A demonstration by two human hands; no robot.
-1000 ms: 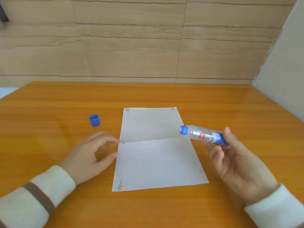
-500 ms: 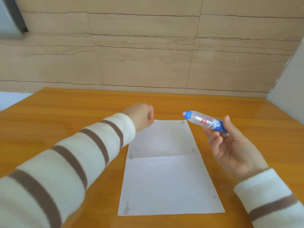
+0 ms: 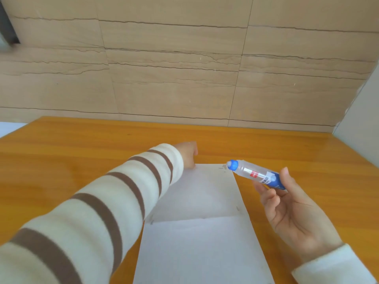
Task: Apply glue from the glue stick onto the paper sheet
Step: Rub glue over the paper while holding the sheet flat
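My right hand (image 3: pixel 295 212) holds the clear plastic glue stick with blue ends (image 3: pixel 256 174). Its red and white label is too small to read. The stick lies slanted, blue tip toward the far right corner of the white paper sheet (image 3: pixel 201 232) on the orange wooden surface (image 3: pixel 82 152). My left hand (image 3: pixel 188 153) touches the far left corner; I cannot tell its grip.

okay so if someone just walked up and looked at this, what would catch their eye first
Most likely the striped sleeve sweeping in from the lower left, its left hand reaching to the far left corner of the paper sheet on the orange wooden table. Next, the glue stick with its blue tip, gripped in the right hand and angled toward the sheet's far right corner.
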